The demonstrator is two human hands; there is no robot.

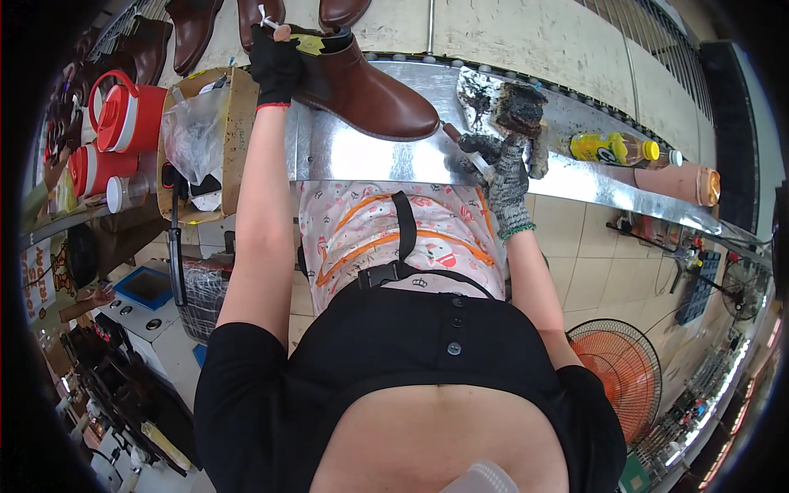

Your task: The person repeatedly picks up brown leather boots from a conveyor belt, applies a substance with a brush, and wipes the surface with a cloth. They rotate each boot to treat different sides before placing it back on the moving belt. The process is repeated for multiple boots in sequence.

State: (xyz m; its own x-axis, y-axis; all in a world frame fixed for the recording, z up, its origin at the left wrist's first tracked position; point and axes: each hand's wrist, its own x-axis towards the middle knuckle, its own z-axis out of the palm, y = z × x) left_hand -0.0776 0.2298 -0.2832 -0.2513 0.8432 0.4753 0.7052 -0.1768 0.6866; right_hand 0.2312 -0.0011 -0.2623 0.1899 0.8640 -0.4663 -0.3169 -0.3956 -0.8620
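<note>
My left hand (275, 70), in a black glove with a red cuff, is closed on the ankle end of a brown leather ankle boot (370, 94). The boot is held over the metal ledge, toe pointing right, with a yellow piece and a white tie at its opening. Just right of the toe is my right hand (509, 185), in a grey knit glove with blackened fingers. Those fingers close around a slim tool (483, 167) with a pale part; its kind is unclear. Beside this hand, a blackened block (520, 107) rests on a stained white sheet (477, 94).
Left of my left forearm stand a cardboard box (238, 135) with plastic bags and red-and-white jugs (131, 117). A yellow-labelled bottle (608, 149) and a pinkish container (678, 182) lie along the ledge at right. More brown boots (196, 33) stand beyond. An orange fan (616, 374) is at lower right.
</note>
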